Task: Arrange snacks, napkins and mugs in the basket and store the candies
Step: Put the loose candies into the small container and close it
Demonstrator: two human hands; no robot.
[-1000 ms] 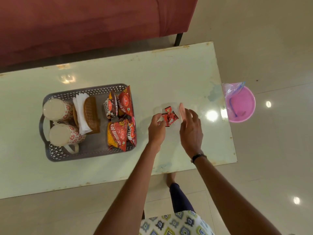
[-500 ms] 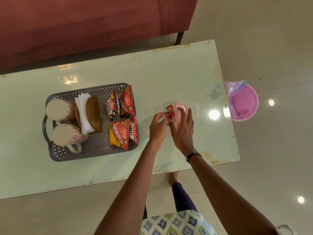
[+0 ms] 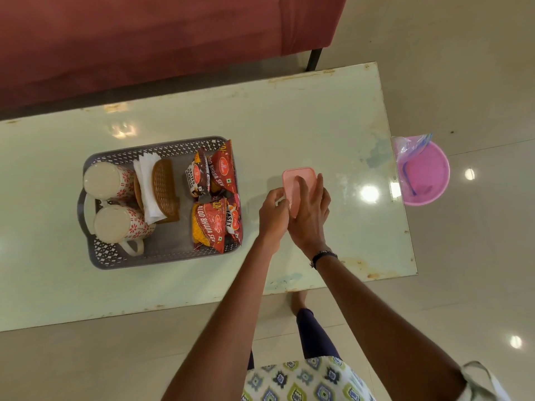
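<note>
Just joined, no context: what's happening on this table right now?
A person is closing a small box at the table. The right hand presses flat on the pink lid, while the left hand pinches the box's near-left edge. The candies aren't visible now. The grey basket already holds two mugs, napkins in a wicker holder, and snack packets.

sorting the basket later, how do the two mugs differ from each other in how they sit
Far mug lies against the basket's back corner, its handle hidden; near mug lies nearer the front, its cream handle showing, pointing toward the front wall. The far mug sits beside the napkins' upper part; the near mug beside their lower end. Both lie on their sides, pale round ends up toward the camera, cream with red flower print.
</note>
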